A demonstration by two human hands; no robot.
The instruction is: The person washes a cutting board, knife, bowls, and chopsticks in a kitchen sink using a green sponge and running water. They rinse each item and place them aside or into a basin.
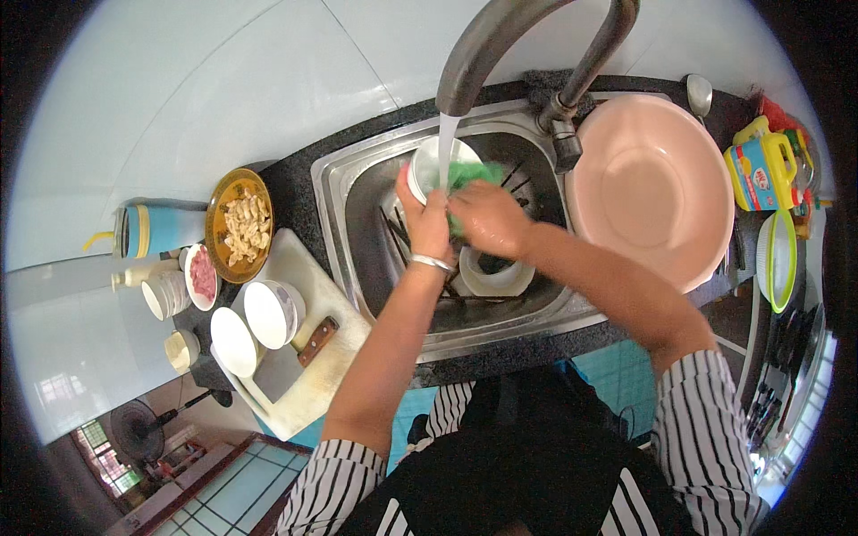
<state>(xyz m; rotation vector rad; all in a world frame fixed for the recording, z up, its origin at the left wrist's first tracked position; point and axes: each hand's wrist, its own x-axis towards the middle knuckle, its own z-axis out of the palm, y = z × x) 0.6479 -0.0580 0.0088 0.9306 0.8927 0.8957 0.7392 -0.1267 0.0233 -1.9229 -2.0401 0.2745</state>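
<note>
Water runs from the metal faucet [462, 87] onto a white bowl [429, 161] that my left hand [427, 218] holds by its side over the stainless steel sink [335, 201]. My right hand [493, 218] grips a green scrubbing cloth [472, 174] against the bowl; its fingers are partly hidden. Below my hands, another white bowl [499, 285] and several dark chopsticks [395, 234] lie in the basin. A silver bangle is on my left wrist.
Right of the sink stands a pink plastic basin [643, 194], with yellow detergent bottles [764, 174] beyond. At left, a white cutting board [301, 395] bears white bowls [234, 342] and a cleaver [315, 342], near a brown plate of food [218, 254] and a blue tumbler [161, 231].
</note>
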